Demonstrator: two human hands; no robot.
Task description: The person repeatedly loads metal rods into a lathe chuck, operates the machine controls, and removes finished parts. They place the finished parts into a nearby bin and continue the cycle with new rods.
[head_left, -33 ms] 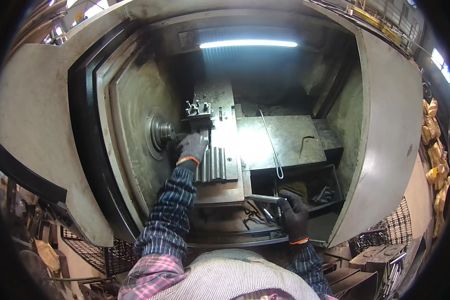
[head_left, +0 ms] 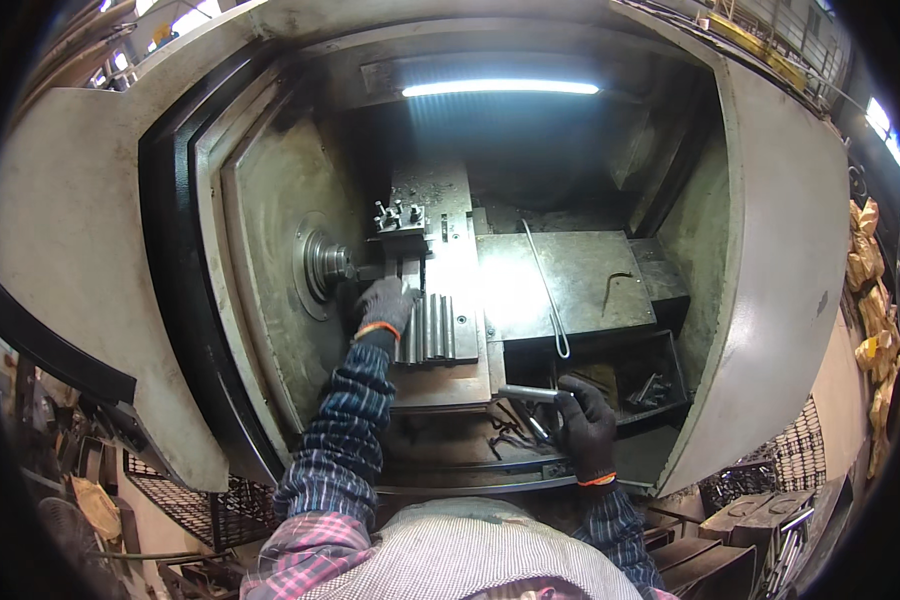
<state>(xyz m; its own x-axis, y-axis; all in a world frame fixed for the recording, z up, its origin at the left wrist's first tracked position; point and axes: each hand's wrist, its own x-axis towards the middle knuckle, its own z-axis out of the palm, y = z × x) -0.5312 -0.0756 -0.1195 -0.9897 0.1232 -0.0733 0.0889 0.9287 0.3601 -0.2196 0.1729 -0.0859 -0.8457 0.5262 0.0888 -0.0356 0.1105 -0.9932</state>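
Observation:
My right hand [head_left: 586,428], in a dark glove, is closed round a metal rod [head_left: 528,393] that points left over the machine's front edge. My left hand [head_left: 382,305], in a grey glove, reaches in between the lathe chuck [head_left: 328,262] and several metal bars [head_left: 436,328] lying side by side on the slide. Its fingertips point away from me, so their grip is hidden. Just beyond it, a short metal piece [head_left: 370,271] shows between the chuck and the tool post [head_left: 402,226], which has several upright bolts.
A long hooked metal rod [head_left: 545,290] lies on the flat cover plate [head_left: 590,270], near a small bent hook [head_left: 615,284]. A dark tray [head_left: 675,350] with metal pieces stands at the right. Lathe housing walls [head_left: 785,250] flank the opening.
My left hand has drawn back slightly toward me, uncovering the metal piece beside the chuck. My right hand keeps the rod in almost the same place.

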